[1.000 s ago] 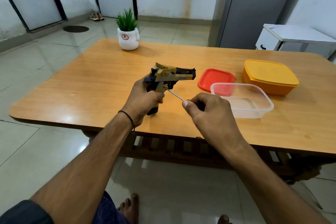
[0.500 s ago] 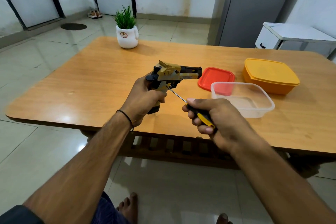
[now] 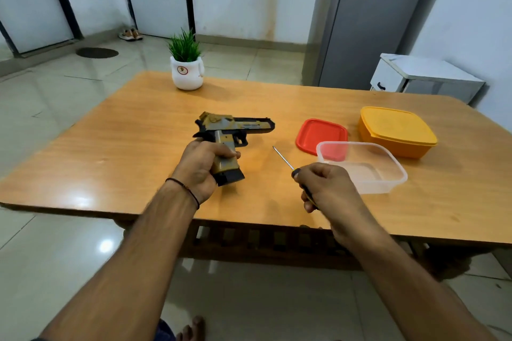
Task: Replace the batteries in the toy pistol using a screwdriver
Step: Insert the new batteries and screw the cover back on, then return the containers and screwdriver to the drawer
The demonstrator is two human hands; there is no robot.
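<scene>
My left hand [image 3: 201, 167] grips the toy pistol [image 3: 228, 134] by its handle above the table [image 3: 138, 147], barrel pointing right. My right hand [image 3: 325, 188] is clenched on the screwdriver [image 3: 284, 158], tip well apart from the pistol. Judgement: I should turn the grip until its screw faces me, steady it, then seat the tip squarely before twisting.

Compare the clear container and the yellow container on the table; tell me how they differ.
The clear container is open, its top uncovered, while the yellow container is shut under a matching yellow lid. The clear one is see-through and looks empty; the yellow one is opaque, so its contents are hidden. The clear one sits nearer the person, overlapping the red lid in view; the yellow one sits farther back. Both are rounded rectangular plastic boxes resting on the wooden table.
</scene>
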